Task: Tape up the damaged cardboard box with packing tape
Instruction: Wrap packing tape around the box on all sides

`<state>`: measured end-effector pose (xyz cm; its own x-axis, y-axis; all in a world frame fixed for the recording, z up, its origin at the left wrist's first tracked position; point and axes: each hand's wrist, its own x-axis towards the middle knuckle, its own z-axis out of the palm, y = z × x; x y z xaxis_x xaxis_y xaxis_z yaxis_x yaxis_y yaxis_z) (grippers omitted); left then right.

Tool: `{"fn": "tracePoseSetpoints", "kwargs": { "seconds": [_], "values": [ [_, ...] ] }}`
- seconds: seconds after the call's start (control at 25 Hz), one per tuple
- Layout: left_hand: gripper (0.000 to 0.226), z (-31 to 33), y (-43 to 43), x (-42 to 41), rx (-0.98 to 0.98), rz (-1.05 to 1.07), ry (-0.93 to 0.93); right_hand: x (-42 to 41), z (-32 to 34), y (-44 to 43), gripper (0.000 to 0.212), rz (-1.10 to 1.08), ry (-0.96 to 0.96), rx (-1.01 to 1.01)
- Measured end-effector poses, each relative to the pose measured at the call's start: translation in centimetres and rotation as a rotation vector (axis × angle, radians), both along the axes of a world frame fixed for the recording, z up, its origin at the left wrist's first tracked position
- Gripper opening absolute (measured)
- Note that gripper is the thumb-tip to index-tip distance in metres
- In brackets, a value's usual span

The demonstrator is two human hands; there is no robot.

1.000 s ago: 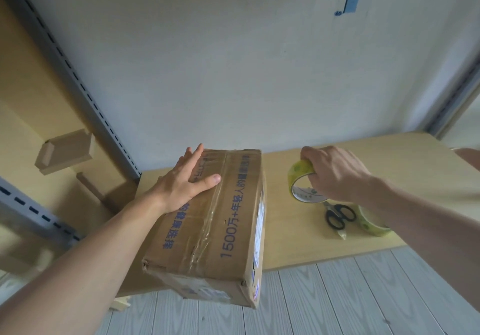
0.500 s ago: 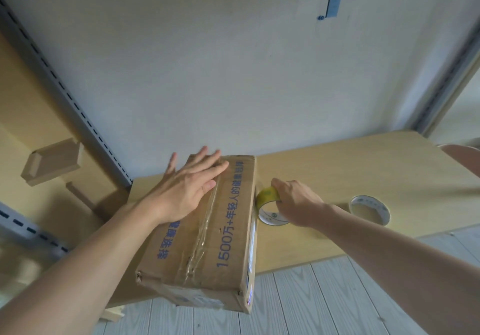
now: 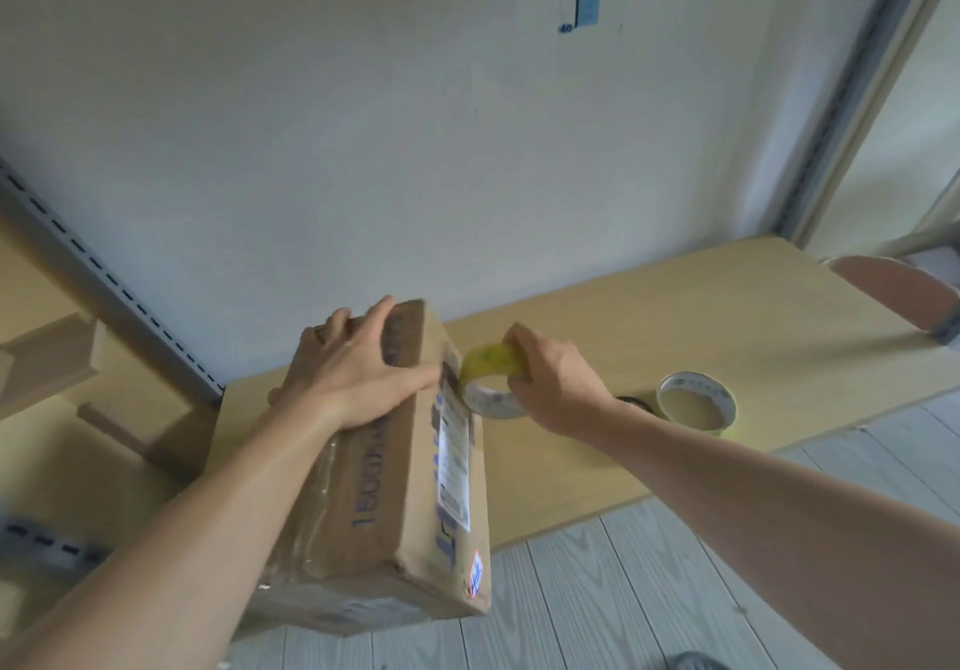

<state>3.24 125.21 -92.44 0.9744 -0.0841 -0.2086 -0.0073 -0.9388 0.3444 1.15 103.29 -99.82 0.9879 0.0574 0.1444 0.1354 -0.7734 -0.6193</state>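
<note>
The box (image 3: 384, 513) overhangs the table's (image 3: 675, 316) near edge. My left hand (image 3: 363, 373) presses flat on its top, fingers spread; my right hand (image 3: 556, 383) grips the tape roll (image 3: 491, 365) against its right side. I'd stick the end down firmly, then pull taut.

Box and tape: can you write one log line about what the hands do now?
left hand: flat on cardboard box top | right hand: grips tape roll at box's right side | spare roll: on table
</note>
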Motion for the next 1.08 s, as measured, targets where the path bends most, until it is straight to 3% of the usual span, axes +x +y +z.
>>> {"fn": "tracePoseSetpoints", "kwargs": {
  "seconds": [0.12,0.2,0.32,0.4,0.48,0.56,0.64,0.76,1.0,1.08],
  "values": [
    [0.107,-0.3,3.6,0.7,-0.304,0.041,0.008,0.5,2.4,0.7,0.028,-0.118,-0.19,0.199],
    [0.107,-1.5,5.2,0.8,-0.665,0.071,0.051,0.6,3.5,2.0,0.025,-0.112,-0.217,0.255],
    [0.073,-5.5,5.7,-1.0,-1.066,0.13,0.222,0.7,3.9,4.7,0.02,-0.075,-0.161,0.289],
    [0.056,-7.4,5.3,-2.2,-1.117,0.151,0.275,0.7,3.6,6.2,0.02,-0.016,-0.117,0.254],
    [0.048,-7.2,5.1,-1.7,-0.885,0.034,0.112,1.0,3.6,6.8,0.017,-0.018,-0.092,0.247],
    [0.066,-6.2,4.7,-0.6,-0.52,-0.054,-0.118,1.1,3.6,6.6,0.016,-0.029,-0.094,0.257],
    [0.082,-5.6,3.9,-0.1,-0.36,-0.196,-0.145,1.1,3.5,6.4,0.017,-0.004,-0.098,0.236],
    [0.089,-5.7,2.9,-0.3,-0.133,-0.279,-0.143,1.5,4.0,5.7,0.023,0.054,-0.104,0.172],
    [0.091,-5.8,2.9,-0.4,-0.026,-0.258,-0.123,1.7,8.3,-1.1,0.04,0.086,-0.138,-0.186],
    [0.089,-5.6,2.6,-0.6,-0.02,-0.261,-0.121,1.0,8.9,-3.3,0.035,0.118,-0.175,-0.355]
  ]
}}
